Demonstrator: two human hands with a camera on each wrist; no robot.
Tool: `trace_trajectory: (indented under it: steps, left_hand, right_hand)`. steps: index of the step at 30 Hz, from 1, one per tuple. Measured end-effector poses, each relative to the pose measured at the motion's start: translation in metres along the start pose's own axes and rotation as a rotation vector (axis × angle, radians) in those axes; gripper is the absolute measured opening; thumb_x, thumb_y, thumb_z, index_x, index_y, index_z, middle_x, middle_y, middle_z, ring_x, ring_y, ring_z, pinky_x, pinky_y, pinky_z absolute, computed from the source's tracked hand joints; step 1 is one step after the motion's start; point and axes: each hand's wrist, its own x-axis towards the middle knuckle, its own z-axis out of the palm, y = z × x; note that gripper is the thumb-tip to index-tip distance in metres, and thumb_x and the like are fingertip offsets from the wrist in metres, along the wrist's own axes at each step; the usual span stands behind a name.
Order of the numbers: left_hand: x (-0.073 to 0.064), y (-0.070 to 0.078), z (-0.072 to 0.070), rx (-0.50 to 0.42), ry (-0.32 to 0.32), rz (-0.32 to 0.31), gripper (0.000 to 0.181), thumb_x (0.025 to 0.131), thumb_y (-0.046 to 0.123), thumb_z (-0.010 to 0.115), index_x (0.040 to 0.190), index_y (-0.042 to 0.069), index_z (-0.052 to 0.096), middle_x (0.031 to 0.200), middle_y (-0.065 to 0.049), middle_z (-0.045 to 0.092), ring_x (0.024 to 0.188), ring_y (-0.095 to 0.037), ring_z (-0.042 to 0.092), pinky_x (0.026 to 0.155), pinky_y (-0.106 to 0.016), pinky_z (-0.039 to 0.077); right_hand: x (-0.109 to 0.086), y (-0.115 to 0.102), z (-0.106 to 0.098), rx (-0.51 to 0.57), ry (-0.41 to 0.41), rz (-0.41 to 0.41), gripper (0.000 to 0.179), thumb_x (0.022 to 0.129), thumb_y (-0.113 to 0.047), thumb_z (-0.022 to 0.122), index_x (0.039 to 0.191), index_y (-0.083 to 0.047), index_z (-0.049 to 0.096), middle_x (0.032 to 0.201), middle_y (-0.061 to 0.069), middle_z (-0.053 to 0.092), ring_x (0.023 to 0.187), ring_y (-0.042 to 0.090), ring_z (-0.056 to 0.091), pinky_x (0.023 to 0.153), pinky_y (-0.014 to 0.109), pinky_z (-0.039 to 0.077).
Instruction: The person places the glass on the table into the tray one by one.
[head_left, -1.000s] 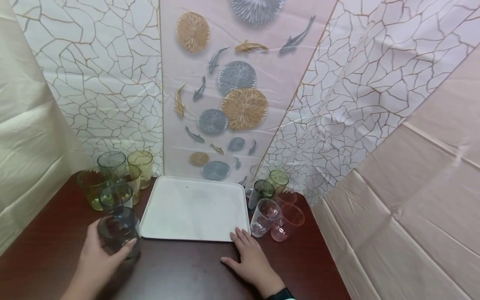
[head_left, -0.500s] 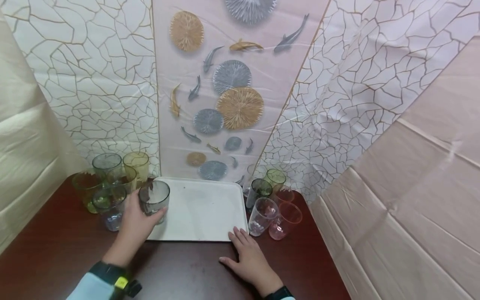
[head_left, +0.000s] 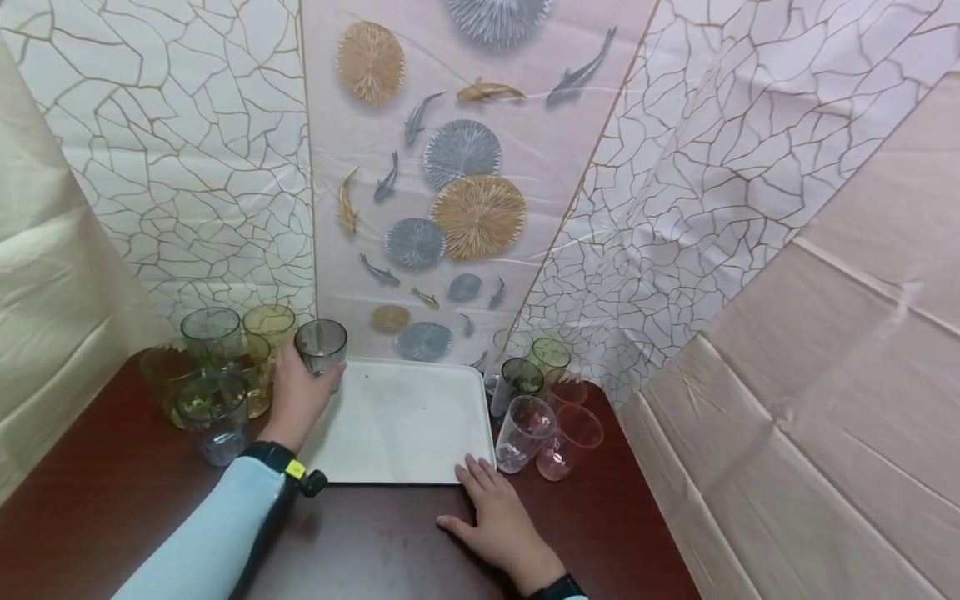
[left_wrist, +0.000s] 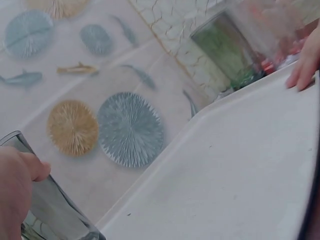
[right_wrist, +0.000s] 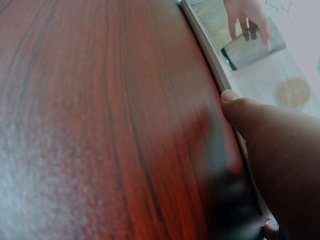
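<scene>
My left hand [head_left: 300,400] grips a grey tinted glass [head_left: 321,350] from its left side, thumb on the near right of the wall. The glass is upright over the back left corner of a white rectangular tray [head_left: 405,425]. In the left wrist view, thumb and glass [left_wrist: 62,207] show at the lower left, beside the tray's back edge. The right wrist view shows the glass [right_wrist: 255,50] close over the tray. My right hand [head_left: 498,517] lies spread at the tray's front right corner, its fingertips touching the rim.
Left of the tray stand several green, yellow and bluish glasses [head_left: 213,417], close to my left forearm. Against its right side are clear, dark, green and pink glasses [head_left: 525,433]. Patterned cloth [head_left: 420,167] rises behind the dark red wooden table [head_left: 360,533].
My left hand has carried the grey glass from the table front left of the tray, rightward and back to the tray's far left corner. The right hand has stayed at its corner.
</scene>
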Motion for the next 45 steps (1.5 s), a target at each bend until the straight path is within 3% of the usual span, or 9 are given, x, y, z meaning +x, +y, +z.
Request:
trace_trajectory:
  steps: [12, 20, 29, 35, 41, 45]
  left_hand:
    - [0.029, -0.013, 0.025, -0.042, 0.008, -0.036, 0.100, 0.100, 0.024, 0.070, 0.169, 0.011, 0.000, 0.170, -0.022, 0.013, 0.153, -0.039, 0.020, 0.122, -0.057, 0.026]
    - [0.037, -0.013, 0.028, -0.001, 0.033, -0.039, 0.099, 0.099, 0.026, 0.072, 0.169, 0.010, 0.003, 0.170, -0.020, 0.016, 0.153, -0.038, 0.021, 0.123, -0.057, 0.025]
    - [0.036, -0.017, 0.032, 0.026, 0.069, -0.071, 0.100, 0.099, 0.034, 0.071, 0.169, 0.009, 0.005, 0.172, -0.018, 0.014, 0.154, -0.034, 0.019, 0.123, -0.055, 0.024]
    - [0.032, -0.018, 0.034, 0.043, 0.072, -0.083, 0.103, 0.097, 0.037, 0.073, 0.169, 0.006, 0.006, 0.169, -0.023, 0.019, 0.151, -0.039, 0.026, 0.120, -0.058, 0.029]
    - [0.027, -0.014, 0.030, 0.066, 0.058, -0.092, 0.104, 0.095, 0.035, 0.076, 0.168, 0.004, 0.008, 0.167, -0.027, 0.024, 0.148, -0.043, 0.031, 0.118, -0.060, 0.032]
    - [0.018, -0.010, 0.023, 0.076, 0.023, -0.092, 0.109, 0.095, 0.043, 0.074, 0.168, 0.003, 0.004, 0.166, -0.030, 0.022, 0.147, -0.046, 0.030, 0.117, -0.061, 0.033]
  right_hand:
    - [-0.001, 0.001, 0.002, 0.005, 0.014, -0.008, 0.093, 0.092, -0.082, 0.048, 0.158, -0.016, 0.049, 0.165, 0.008, 0.038, 0.150, 0.031, 0.032, 0.118, 0.056, 0.034]
    - [-0.002, 0.001, 0.001, -0.009, 0.057, -0.036, 0.092, 0.092, -0.080, 0.049, 0.156, -0.014, 0.051, 0.164, 0.010, 0.041, 0.148, 0.033, 0.035, 0.116, 0.058, 0.036]
    - [-0.001, 0.001, 0.001, 0.001, 0.036, -0.033, 0.093, 0.093, -0.080, 0.049, 0.157, -0.013, 0.050, 0.164, 0.010, 0.040, 0.149, 0.032, 0.034, 0.117, 0.057, 0.035]
    - [-0.002, 0.001, -0.001, 0.012, 0.032, -0.029, 0.092, 0.092, -0.079, 0.051, 0.156, -0.013, 0.051, 0.164, 0.010, 0.040, 0.148, 0.033, 0.035, 0.116, 0.057, 0.036]
    - [-0.001, 0.002, 0.000, 0.015, 0.024, -0.025, 0.093, 0.092, -0.080, 0.050, 0.156, -0.013, 0.050, 0.165, 0.010, 0.039, 0.149, 0.033, 0.034, 0.117, 0.057, 0.035]
    - [-0.001, 0.002, 0.000, 0.009, 0.009, -0.016, 0.094, 0.092, -0.081, 0.048, 0.158, -0.015, 0.049, 0.166, 0.008, 0.037, 0.150, 0.031, 0.032, 0.118, 0.056, 0.034]
